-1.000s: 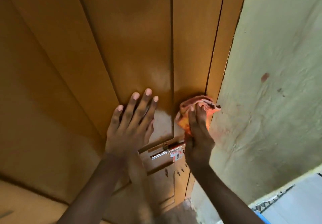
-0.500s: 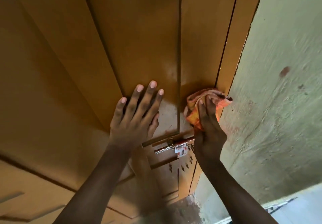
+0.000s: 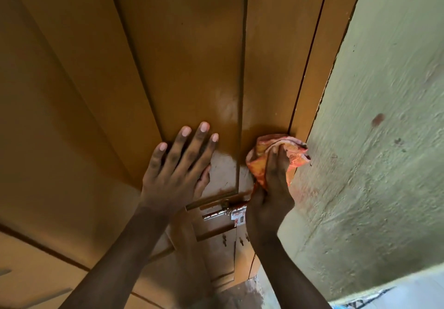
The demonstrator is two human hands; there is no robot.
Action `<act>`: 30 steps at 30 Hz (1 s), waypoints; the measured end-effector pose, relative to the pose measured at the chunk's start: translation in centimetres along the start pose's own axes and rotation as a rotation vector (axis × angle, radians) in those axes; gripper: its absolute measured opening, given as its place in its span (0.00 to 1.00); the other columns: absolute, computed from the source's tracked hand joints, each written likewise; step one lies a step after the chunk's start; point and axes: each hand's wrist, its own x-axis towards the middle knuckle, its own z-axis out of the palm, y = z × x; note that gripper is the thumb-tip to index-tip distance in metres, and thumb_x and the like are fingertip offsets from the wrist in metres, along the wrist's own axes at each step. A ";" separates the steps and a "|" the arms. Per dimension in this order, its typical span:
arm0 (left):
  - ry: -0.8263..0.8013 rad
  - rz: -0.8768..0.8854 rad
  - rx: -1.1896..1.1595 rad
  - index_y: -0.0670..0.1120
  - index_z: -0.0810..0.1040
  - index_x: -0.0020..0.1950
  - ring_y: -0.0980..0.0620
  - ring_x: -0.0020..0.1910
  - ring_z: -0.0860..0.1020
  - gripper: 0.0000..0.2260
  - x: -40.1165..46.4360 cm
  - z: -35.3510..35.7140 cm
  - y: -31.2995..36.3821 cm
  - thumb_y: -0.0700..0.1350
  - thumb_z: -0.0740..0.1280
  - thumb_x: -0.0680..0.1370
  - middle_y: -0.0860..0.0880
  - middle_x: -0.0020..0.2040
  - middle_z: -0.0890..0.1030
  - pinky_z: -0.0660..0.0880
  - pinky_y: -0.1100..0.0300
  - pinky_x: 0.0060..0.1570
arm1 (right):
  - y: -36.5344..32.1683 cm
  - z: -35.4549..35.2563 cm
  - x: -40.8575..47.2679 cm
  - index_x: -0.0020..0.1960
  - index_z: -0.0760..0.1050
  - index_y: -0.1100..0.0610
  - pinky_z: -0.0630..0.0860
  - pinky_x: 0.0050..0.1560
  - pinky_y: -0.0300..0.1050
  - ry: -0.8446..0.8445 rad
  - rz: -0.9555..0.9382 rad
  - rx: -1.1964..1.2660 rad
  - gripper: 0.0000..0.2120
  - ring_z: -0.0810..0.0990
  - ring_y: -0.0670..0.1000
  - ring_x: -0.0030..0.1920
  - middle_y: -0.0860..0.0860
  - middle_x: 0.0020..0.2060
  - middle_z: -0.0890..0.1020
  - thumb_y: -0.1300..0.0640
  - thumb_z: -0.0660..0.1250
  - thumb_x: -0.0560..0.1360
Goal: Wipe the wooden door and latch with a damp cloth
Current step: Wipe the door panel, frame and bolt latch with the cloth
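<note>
We're pressing our left hand (image 3: 176, 171) flat, fingers spread, on the one wooden door (image 3: 187, 56); our right hand (image 3: 270, 195) is bunching one orange cloth (image 3: 258, 157) above one latch (image 3: 223, 212).

Door (image 3: 192, 56) above both hands lies bare and open — the wall (image 3: 384, 140) blocks the right, the latch (image 3: 225, 211) juts out below.

The left hand (image 3: 176, 167) lies flat, palm down, fingers spread and pointing upward, forearm reaching in from lower left. The right hand (image 3: 271, 193) is curled closed around a bunched cloth (image 3: 259, 157), fingers extended over it, forearm rising from lower right.
</note>
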 end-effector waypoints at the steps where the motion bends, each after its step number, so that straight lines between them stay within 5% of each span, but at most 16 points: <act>1: 0.000 -0.002 -0.003 0.50 0.64 0.83 0.44 0.79 0.63 0.30 0.0 0.0 0.0 0.61 0.60 0.83 0.46 0.82 0.63 0.52 0.45 0.77 | 0.5 0.0 -0.4 0.74 0.70 0.62 0.75 0.39 0.29 -0.045 -0.047 -0.034 0.27 0.82 0.67 0.62 0.62 0.72 0.72 0.75 0.65 0.76; 5: 0.000 -0.007 -0.007 0.50 0.64 0.83 0.44 0.79 0.64 0.30 0.0 0.0 0.1 0.60 0.60 0.83 0.46 0.82 0.64 0.52 0.45 0.77 | 3.5 -2.1 -0.5 0.74 0.66 0.61 0.68 0.38 0.19 -0.211 -0.239 -0.100 0.20 0.84 0.64 0.59 0.64 0.72 0.70 0.65 0.60 0.82; 9: 0.000 -0.014 -0.006 0.50 0.64 0.83 0.44 0.79 0.64 0.30 0.1 -0.1 0.1 0.60 0.60 0.83 0.46 0.81 0.64 0.52 0.45 0.77 | 1.9 -1.6 1.0 0.71 0.73 0.67 0.67 0.38 0.18 -0.132 -0.086 -0.085 0.22 0.82 0.49 0.53 0.65 0.69 0.76 0.66 0.63 0.77; 14: -0.001 -0.008 0.002 0.49 0.63 0.83 0.43 0.80 0.63 0.30 -0.1 -0.1 0.1 0.60 0.60 0.83 0.45 0.82 0.65 0.52 0.45 0.77 | 1.3 -1.2 -0.6 0.75 0.66 0.60 0.72 0.37 0.24 -0.218 -0.188 -0.113 0.31 0.76 0.68 0.69 0.62 0.74 0.70 0.74 0.69 0.75; 17: 0.006 -0.006 0.014 0.49 0.64 0.83 0.43 0.80 0.63 0.30 -0.2 0.0 0.2 0.60 0.60 0.83 0.45 0.82 0.64 0.52 0.45 0.77 | 2.3 -2.3 -0.1 0.73 0.68 0.61 0.69 0.35 0.20 -0.205 -0.193 -0.068 0.19 0.87 0.61 0.54 0.63 0.71 0.73 0.56 0.60 0.85; 19: 0.006 -0.012 0.023 0.49 0.64 0.83 0.43 0.79 0.63 0.30 -0.1 0.0 0.1 0.61 0.60 0.83 0.45 0.82 0.65 0.52 0.45 0.77 | 1.8 -1.9 0.5 0.74 0.70 0.62 0.71 0.37 0.22 -0.128 -0.091 -0.012 0.20 0.88 0.57 0.48 0.61 0.70 0.76 0.62 0.62 0.82; 22: 0.005 -0.010 0.023 0.49 0.64 0.83 0.43 0.80 0.63 0.30 0.1 -0.1 0.1 0.61 0.60 0.83 0.45 0.81 0.65 0.52 0.45 0.77 | -0.3 -0.9 1.1 0.74 0.70 0.62 0.75 0.56 0.24 -0.054 0.025 0.003 0.26 0.80 0.64 0.66 0.61 0.70 0.76 0.72 0.66 0.78; 25: 0.003 -0.011 0.009 0.50 0.64 0.83 0.44 0.80 0.62 0.31 0.1 -0.1 0.1 0.61 0.61 0.82 0.46 0.81 0.65 0.52 0.45 0.77 | 0.8 -1.0 -0.1 0.74 0.70 0.62 0.69 0.42 0.18 -0.160 -0.148 -0.103 0.29 0.74 0.67 0.71 0.61 0.73 0.72 0.75 0.65 0.75; 30: -0.001 -0.013 0.011 0.50 0.63 0.83 0.43 0.79 0.63 0.31 0.0 -0.2 0.2 0.61 0.60 0.83 0.46 0.82 0.65 0.52 0.45 0.76 | 2.4 -2.5 -0.1 0.73 0.72 0.65 0.77 0.45 0.25 -0.154 -0.108 -0.011 0.21 0.84 0.50 0.58 0.64 0.68 0.78 0.58 0.61 0.82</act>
